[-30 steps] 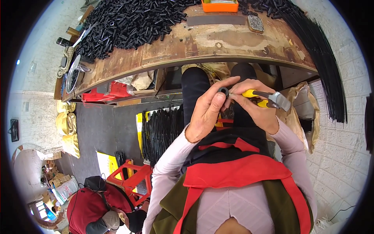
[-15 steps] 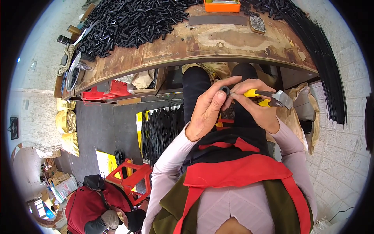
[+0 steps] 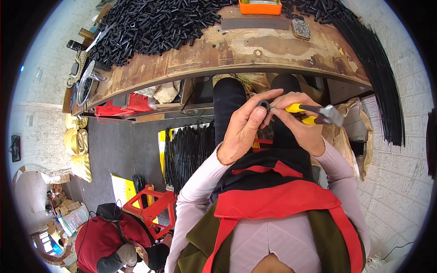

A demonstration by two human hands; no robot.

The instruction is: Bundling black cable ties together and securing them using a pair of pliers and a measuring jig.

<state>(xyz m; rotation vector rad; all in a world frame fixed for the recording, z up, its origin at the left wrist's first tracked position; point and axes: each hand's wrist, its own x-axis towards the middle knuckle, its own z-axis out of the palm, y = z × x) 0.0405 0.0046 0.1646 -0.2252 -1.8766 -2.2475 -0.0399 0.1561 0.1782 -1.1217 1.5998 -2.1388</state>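
Above my lap, my left hand (image 3: 242,128) is closed around a short black tube (image 3: 263,105), its round open end facing up. My right hand (image 3: 306,128) meets it there, with thumb and fingertips pinched at the tube's side; whatever lies between those fingertips is too small to make out. The same hand also holds yellow-handled pincers (image 3: 331,115), whose metal head sticks out to the right and looks blurred. Part of the handles is hidden by my fingers.
Ahead stands a worn wooden workbench (image 3: 200,59) bearing a heap of short black tubes (image 3: 150,32), an orange box (image 3: 259,8) and long black strands (image 3: 378,68). Black bundles (image 3: 189,152) lie on the floor at left. Another person (image 3: 111,239) is beside a red stool (image 3: 157,207).
The head of the pincers has shifted slightly to the right and is blurred now. Both hands and the tube stay almost where they were.
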